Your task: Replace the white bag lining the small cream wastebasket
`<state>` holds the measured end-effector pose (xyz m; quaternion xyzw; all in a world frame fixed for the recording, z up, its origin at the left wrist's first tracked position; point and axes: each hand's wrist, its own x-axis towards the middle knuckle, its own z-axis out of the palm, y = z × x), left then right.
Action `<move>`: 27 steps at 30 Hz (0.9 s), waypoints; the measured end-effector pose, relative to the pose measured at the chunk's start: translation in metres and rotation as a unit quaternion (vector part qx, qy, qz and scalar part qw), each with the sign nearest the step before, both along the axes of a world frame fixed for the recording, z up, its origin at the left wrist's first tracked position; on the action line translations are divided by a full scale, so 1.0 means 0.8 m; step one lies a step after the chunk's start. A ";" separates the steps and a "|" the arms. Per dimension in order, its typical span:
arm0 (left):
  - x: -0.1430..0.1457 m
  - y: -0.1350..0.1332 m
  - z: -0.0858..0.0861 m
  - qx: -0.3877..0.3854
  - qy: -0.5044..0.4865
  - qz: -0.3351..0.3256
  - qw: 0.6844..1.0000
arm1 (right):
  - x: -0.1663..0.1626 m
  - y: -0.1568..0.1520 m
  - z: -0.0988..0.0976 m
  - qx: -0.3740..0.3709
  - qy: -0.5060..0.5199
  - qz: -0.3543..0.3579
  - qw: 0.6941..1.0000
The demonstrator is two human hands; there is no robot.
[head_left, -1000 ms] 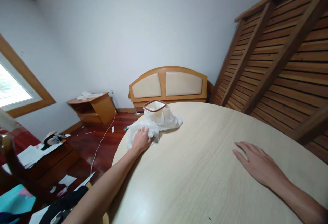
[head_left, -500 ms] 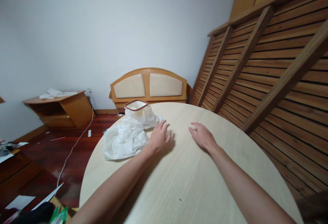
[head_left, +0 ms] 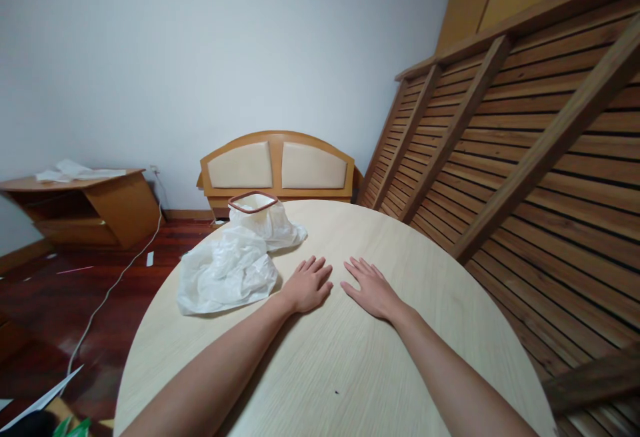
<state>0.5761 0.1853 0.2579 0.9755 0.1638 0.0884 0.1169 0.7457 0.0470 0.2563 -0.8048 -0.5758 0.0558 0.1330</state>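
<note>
Both palms face down on a round, pale wood-grain table. My left hand lies flat and open with nothing in it, just right of a crumpled white plastic bag. My right hand also rests open and bare, its fingers stretched forward and apart from the left. Behind the bag, near the table's far left edge, stands a bin with a brown square rim. White plastic liner covers its outside and hides its walls.
A slatted wooden bed frame leans along the right side. Beyond the table stands a headboard against the wall. At left are a low wooden cabinet with white sheets on top and a white cable across the dark red floor.
My hands have come down flat onto the table and closer to each other, with fingers straightened. The view has turned slightly right. The bag and bin stay on the table.
</note>
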 end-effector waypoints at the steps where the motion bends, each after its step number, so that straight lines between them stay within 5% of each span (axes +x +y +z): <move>1: -0.001 -0.001 0.000 -0.001 -0.002 -0.001 1.000 | -0.003 -0.002 0.000 -0.002 0.000 0.000 1.000; 27: -0.020 -0.011 0.003 -0.002 -0.037 -0.008 0.999 | -0.027 -0.022 0.008 0.008 0.007 -0.008 1.000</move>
